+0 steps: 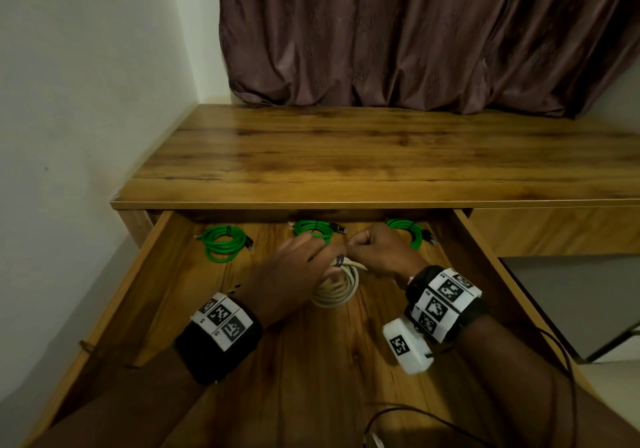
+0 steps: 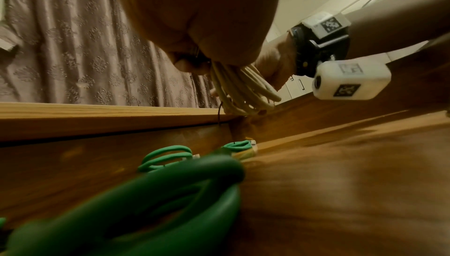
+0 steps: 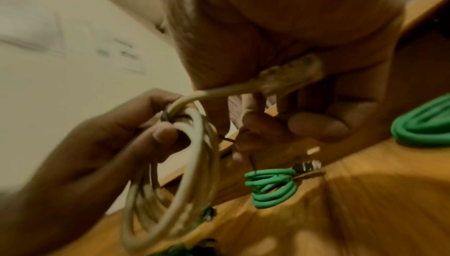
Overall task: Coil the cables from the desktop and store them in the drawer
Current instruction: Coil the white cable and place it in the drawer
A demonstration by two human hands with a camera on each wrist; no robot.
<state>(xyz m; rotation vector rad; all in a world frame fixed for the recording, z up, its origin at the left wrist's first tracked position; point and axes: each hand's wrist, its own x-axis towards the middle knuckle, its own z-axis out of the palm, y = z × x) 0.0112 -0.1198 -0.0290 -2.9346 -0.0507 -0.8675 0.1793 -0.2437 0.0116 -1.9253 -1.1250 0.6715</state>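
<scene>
Over the open wooden drawer both hands hold a cream coiled cable. My left hand grips the coil at its top, where a thin black tie wraps it; the thumb presses the strands in the right wrist view. My right hand has curled fingers pinching the loose black tie end. The cable's plug end lies against the right palm. Three green coils lie along the drawer's back: left, middle, right.
The desktop above the drawer is bare wood, with a brown curtain behind and a white wall at left. A dark wire hangs off my right wrist device. Bare drawer floor lies in front of the coil.
</scene>
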